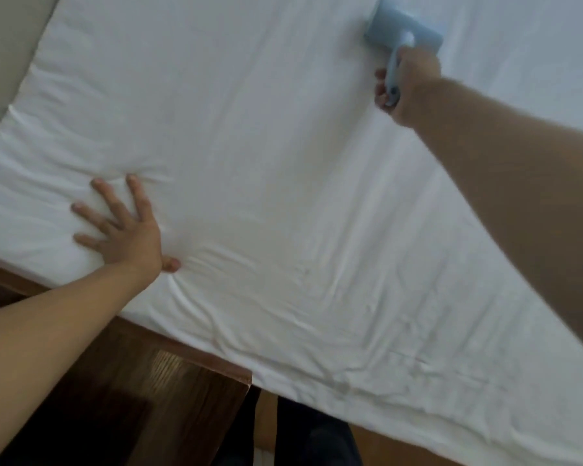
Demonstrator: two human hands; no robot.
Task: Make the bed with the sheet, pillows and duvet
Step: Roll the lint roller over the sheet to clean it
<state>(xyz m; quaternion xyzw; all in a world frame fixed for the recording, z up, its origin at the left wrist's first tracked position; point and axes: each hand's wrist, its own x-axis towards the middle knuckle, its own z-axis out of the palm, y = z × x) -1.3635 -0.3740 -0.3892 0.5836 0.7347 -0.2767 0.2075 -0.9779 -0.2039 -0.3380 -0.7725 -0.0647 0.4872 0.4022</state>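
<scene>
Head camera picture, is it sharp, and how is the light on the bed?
Head view: soft throughout, with motion blur on the pale blue plastic roller tool gripped by the right hand; the left hand, pressed flat on the white wrinkled bed sheet, is somewhat clearer. Light is even, no glare; the wide lens tilts the bed edge.

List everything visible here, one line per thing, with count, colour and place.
sheet: one, white, wrinkled, spread across the mattress, fills most of the view
lint roller: one, light blue, head on the sheet at top right
bed frame: one, dark brown wood, along the near edge at lower left
floor: light wood, bottom centre
wall or headboard: beige, top left corner, too blurred to tell which
left hand: fingers spread, presses flat on the sheet near the left edge
right hand: grips the lint roller's handle
</scene>
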